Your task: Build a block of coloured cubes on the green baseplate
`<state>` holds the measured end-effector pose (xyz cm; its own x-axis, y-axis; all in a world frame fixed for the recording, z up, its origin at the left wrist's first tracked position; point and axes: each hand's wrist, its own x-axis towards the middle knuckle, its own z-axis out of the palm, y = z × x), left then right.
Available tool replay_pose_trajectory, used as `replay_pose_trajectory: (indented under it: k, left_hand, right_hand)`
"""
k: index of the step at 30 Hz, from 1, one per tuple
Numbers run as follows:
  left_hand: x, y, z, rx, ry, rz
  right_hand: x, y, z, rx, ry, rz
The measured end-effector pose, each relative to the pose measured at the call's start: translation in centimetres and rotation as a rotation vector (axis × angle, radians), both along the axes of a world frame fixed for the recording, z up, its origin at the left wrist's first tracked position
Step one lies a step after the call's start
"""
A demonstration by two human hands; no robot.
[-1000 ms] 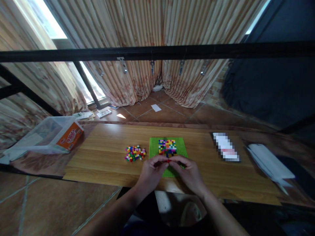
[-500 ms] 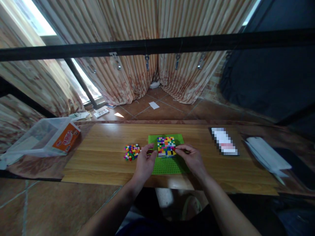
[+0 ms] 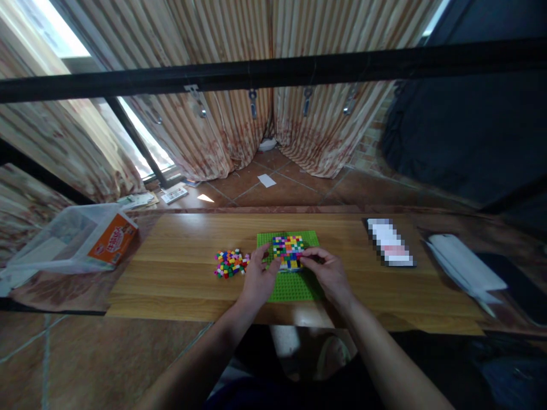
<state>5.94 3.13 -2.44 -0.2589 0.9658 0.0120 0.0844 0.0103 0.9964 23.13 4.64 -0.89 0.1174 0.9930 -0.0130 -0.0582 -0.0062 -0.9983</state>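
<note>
A square mosaic of small multicoloured building bricks [image 3: 290, 246] sits on the upper part of a green studded baseplate [image 3: 294, 290]. My left hand [image 3: 258, 276] rests over the baseplate's left side, fingers apart, its thumb at the lower left edge of the mosaic. At the mosaic's right edge, my right hand [image 3: 331, 273] has thumb and forefinger pinched together on what looks like a small reddish brick, mostly covered by the fingertips. Left of my left hand lies a pile of loose bricks [image 3: 229, 263] in many colours; the hand is close to its right side.
The wooden board [image 3: 179, 285] carries all this, with a phone [image 3: 391, 242] at its right, screen blurred. Farther right is a white object [image 3: 465, 265]. A clear plastic bin [image 3: 64, 242] with an orange label stands left. A black bar [image 3: 273, 73] crosses ahead of curtains [image 3: 222, 131].
My left hand has shifted slightly right, its thumb now against the mosaic. My right fingertips have moved a little left and up along the mosaic's right edge. The view has tilted slightly.
</note>
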Motion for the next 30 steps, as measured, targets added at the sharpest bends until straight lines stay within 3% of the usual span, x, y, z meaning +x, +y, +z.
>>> replay_pose_trajectory:
  k: [6,22,27,30]
  left_hand:
    - [0.9,0.2,0.2,-0.032,-0.064,-0.021]
    - [1.4,0.1,0.5,-0.015,-0.044,-0.043]
    - [1.2,0.4,0.6,-0.010,-0.057,-0.059]
    - [1.2,1.0,0.4,0.003,-0.087,-0.102]
  right_hand:
    - [-1.0,-0.3,0.1,-0.025,0.066,-0.057]
    - [-1.7,-0.3,0.0,-0.042,-0.027,-0.118]
    - [-1.2,-0.5,0.4,-0.051,0.087,-0.070]
    - [-0.5,-0.1,0.3,-0.091,0.166,-0.128]
